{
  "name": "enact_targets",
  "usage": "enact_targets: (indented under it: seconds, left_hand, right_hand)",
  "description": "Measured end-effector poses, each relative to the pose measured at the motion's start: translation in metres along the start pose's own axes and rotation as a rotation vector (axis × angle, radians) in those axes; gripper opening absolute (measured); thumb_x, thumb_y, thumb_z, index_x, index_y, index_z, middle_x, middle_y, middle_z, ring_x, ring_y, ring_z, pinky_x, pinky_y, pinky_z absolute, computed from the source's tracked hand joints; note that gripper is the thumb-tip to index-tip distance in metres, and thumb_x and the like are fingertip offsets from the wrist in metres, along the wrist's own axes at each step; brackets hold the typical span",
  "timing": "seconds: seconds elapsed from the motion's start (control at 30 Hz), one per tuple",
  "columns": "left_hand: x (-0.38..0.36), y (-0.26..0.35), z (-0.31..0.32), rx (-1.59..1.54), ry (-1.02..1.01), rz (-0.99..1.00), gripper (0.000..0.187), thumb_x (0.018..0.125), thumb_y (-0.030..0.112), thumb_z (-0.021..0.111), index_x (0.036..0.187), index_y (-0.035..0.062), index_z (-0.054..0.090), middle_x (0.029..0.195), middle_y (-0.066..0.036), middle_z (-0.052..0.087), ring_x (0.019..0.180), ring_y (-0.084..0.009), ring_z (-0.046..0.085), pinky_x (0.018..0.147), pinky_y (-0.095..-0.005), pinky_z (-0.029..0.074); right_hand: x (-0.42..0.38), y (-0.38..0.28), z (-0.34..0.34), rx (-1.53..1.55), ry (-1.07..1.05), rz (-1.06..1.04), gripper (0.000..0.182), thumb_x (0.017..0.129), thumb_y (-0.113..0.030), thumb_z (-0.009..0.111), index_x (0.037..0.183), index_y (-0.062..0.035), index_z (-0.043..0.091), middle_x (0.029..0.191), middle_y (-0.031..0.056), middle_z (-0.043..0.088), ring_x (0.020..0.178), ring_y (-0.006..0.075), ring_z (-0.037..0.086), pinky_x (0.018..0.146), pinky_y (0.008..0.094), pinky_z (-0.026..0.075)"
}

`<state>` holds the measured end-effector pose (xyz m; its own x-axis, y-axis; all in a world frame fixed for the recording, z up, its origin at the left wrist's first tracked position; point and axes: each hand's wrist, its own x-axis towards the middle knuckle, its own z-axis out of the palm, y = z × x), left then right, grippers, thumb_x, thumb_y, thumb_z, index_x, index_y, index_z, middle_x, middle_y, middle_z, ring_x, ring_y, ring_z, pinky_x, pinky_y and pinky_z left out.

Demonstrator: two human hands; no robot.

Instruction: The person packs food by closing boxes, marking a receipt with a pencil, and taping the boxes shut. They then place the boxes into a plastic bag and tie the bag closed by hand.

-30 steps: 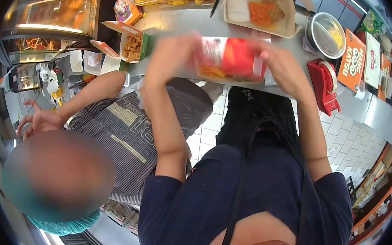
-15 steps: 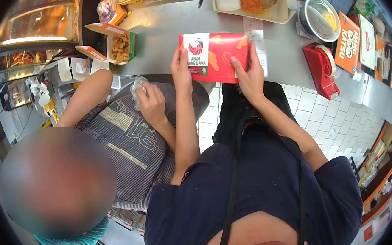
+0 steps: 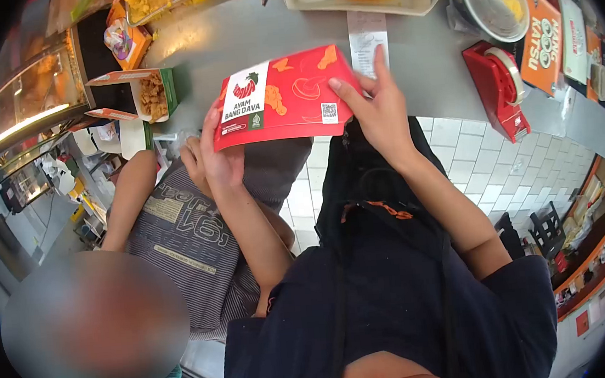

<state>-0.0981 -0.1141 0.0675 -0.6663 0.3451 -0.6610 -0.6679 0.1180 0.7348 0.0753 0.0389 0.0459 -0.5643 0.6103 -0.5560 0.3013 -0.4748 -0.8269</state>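
The left hand [image 3: 224, 165] and right hand [image 3: 386, 117] are apart, each clamped on 1 end of the red box [image 3: 287, 99], which is held up at the near edge of the steel counter [image 3: 213, 45]. If either grip slackened, the box could tip and drop past that edge, and a hard squeeze might buckle its card. It looks glossy and slightly tilted, with 1 white logo panel, orange food drawings and 1 QR code.
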Motion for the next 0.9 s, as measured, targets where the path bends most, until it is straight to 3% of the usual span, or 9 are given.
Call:
enact_targets:
  seconds: [0.1, 0.17, 0.27, 0.4, 0.53, 0.6, 0.73, 0.83, 0.9]
  left_hand:
    - [0.000, -0.006, -0.006, -0.032, 0.016, 0.040, 0.038, 0.089, 0.023, 0.047, 0.118, -0.0019, 0.047, 0.108, -0.012, 0.057, 0.099, -0.0192, 0.056, 0.082, -0.0338, 0.048]
    - [0.010, -0.027, -0.031, -0.048, 0.145, 0.095, 0.033, 0.090, 0.019, 0.047, 0.116, -0.0017, 0.048, 0.104, -0.015, 0.058, 0.092, -0.0196, 0.060, 0.079, -0.0317, 0.050]
    - [0.000, -0.034, -0.027, -0.178, 0.058, 0.020, 0.030, 0.091, 0.015, 0.045, 0.113, -0.0045, 0.049, 0.103, -0.017, 0.059, 0.087, -0.0197, 0.062, 0.077, -0.0308, 0.051]
    - [-0.017, -0.022, -0.019, 0.031, 0.000, 0.000, 0.035, 0.093, 0.020, 0.039, 0.116, -0.0054, 0.046, 0.107, -0.015, 0.060, 0.093, -0.0195, 0.061, 0.080, -0.0325, 0.049]
    - [-0.016, -0.016, -0.015, 0.052, -0.005, -0.033, 0.037, 0.089, 0.016, 0.040, 0.119, -0.0053, 0.043, 0.109, -0.014, 0.058, 0.095, -0.0198, 0.060, 0.082, -0.0338, 0.049]
    - [-0.014, -0.013, -0.009, 0.066, -0.012, -0.076, 0.039, 0.086, 0.009, 0.040, 0.121, -0.0077, 0.041, 0.106, -0.015, 0.057, 0.092, -0.0176, 0.060, 0.081, -0.0297, 0.050]
    - [-0.003, -0.018, -0.006, 0.037, -0.063, -0.173, 0.039, 0.085, 0.009, 0.041, 0.121, -0.0074, 0.040, 0.107, -0.015, 0.056, 0.096, -0.0180, 0.059, 0.083, -0.0310, 0.050]
    - [0.006, -0.028, -0.009, -0.154, -0.170, -0.097, 0.044, 0.086, 0.010, 0.044, 0.127, -0.0047, 0.037, 0.116, -0.014, 0.053, 0.104, -0.0199, 0.055, 0.086, -0.0335, 0.048]
    - [0.001, -0.039, 0.010, 0.163, 0.021, 0.195, 0.039, 0.090, 0.009, 0.043, 0.127, -0.0033, 0.039, 0.115, -0.013, 0.054, 0.103, -0.0196, 0.056, 0.087, -0.0329, 0.047]
  right_hand:
    - [0.003, 0.003, 0.003, 0.124, 0.180, -0.135, 0.088, 0.083, -0.029, 0.063, 0.135, 0.0122, 0.005, 0.113, 0.0252, 0.056, 0.099, 0.0239, 0.060, 0.085, 0.0283, 0.045]
    - [0.004, -0.004, -0.002, 0.027, 0.019, -0.055, 0.085, 0.087, -0.031, 0.058, 0.135, 0.0125, 0.003, 0.120, 0.0259, 0.051, 0.104, 0.0276, 0.057, 0.090, 0.0326, 0.042]
    - [0.004, -0.006, -0.002, -0.100, -0.176, -0.030, 0.081, 0.090, -0.030, 0.051, 0.135, 0.0126, 0.000, 0.128, 0.0279, 0.042, 0.114, 0.0321, 0.049, 0.096, 0.0366, 0.036]
    - [0.005, 0.006, 0.011, -0.235, -0.166, -0.158, 0.075, 0.091, -0.029, 0.042, 0.134, 0.0147, -0.002, 0.136, 0.0295, 0.029, 0.122, 0.0369, 0.040, 0.103, 0.0404, 0.024]
    - [0.006, 0.003, 0.015, -0.276, -0.119, -0.201, 0.074, 0.091, -0.028, 0.041, 0.133, 0.0154, 0.000, 0.129, 0.0301, 0.037, 0.115, 0.0394, 0.044, 0.100, 0.0412, 0.027]
    - [0.018, 0.019, 0.005, -0.524, -0.161, -0.231, 0.072, 0.090, -0.026, 0.042, 0.133, 0.0160, 0.002, 0.117, 0.0304, 0.046, 0.107, 0.0415, 0.048, 0.095, 0.0404, 0.034]
    - [0.019, 0.008, 0.002, -0.434, -0.208, -0.155, 0.071, 0.090, -0.026, 0.043, 0.132, 0.0171, 0.006, 0.107, 0.0290, 0.052, 0.099, 0.0405, 0.052, 0.090, 0.0402, 0.038]
    - [0.018, 0.010, 0.006, -0.443, -0.159, -0.134, 0.069, 0.090, -0.027, 0.043, 0.132, 0.0162, 0.010, 0.107, 0.0300, 0.051, 0.095, 0.0397, 0.054, 0.088, 0.0416, 0.039]
    - [0.020, 0.022, 0.005, -0.647, -0.083, -0.311, 0.066, 0.090, -0.025, 0.045, 0.133, 0.0138, 0.014, 0.114, 0.0291, 0.049, 0.102, 0.0376, 0.052, 0.091, 0.0427, 0.037]
